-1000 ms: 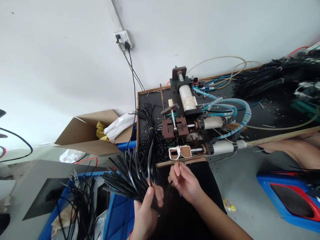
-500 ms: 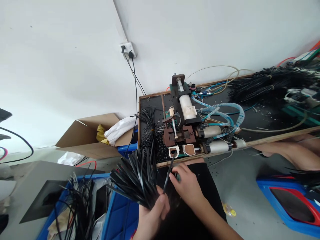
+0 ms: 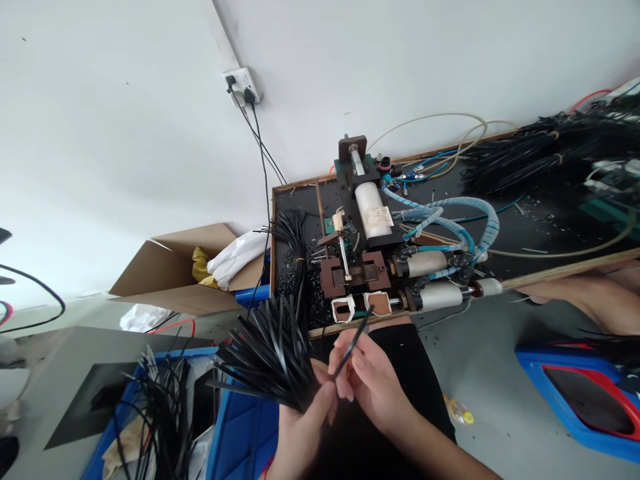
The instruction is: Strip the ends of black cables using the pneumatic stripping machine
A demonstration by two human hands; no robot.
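My left hand (image 3: pixel 305 423) is closed round a thick bundle of black flat cables (image 3: pixel 270 353), whose loose ends fan out to the upper left. One single black cable (image 3: pixel 356 339) sticks out from beside my left thumb and slants up to the right. My right hand (image 3: pixel 375 380) has its fingers and thumb closed about this single cable, near my left fingertips. Just beyond the hands, at the bench edge, is a pneumatic machine (image 3: pixel 357 273) with brown clamp blocks. Two white-edged brown pads (image 3: pixel 379 303) sit at its front.
A tied bundle of black cables (image 3: pixel 300 260) lies on the bench among black scraps. Blue air hoses (image 3: pixel 480 227) loop at the right. Left are a cardboard box (image 3: pixel 150 267) and a blue crate (image 3: pixel 240 427) beside more cables. Another person's arm (image 3: pixel 575 300) shows at the right.
My right hand has turned palm-up and closed in on the single cable beside my left hand. That cable now leans further right. The view has shifted slightly.
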